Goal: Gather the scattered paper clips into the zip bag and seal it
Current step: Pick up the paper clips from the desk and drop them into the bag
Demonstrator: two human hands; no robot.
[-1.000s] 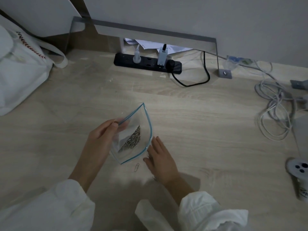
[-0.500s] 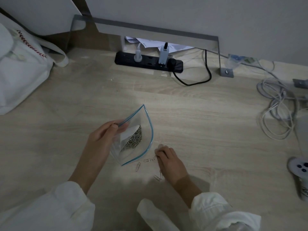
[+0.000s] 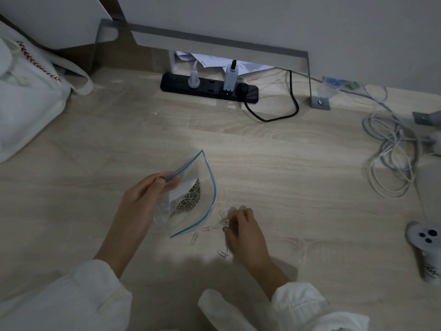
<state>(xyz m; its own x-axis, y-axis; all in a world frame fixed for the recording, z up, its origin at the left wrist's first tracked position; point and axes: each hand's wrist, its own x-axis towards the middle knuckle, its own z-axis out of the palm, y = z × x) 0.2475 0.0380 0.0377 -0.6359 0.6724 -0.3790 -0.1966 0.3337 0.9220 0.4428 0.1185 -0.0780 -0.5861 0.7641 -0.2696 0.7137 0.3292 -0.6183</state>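
your l hand (image 3: 143,197) pinches zip bag (image 3: 186,220) rim; mouth faces right, long axis far-to-near. r hand (image 3: 243,232) curled round paper clips (image 3: 220,223).

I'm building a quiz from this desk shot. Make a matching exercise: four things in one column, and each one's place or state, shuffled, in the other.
Things
1. zip bag
2. lone paper clip
3. power strip
4. white cable

Place or state
A. coiled at the right side of the desk
B. held open by the left hand, a heap of clips inside
C. black, at the desk's far edge
D. flat on the desk, just below the bag's lower corner

Pairs: 1-B, 2-D, 3-C, 4-A
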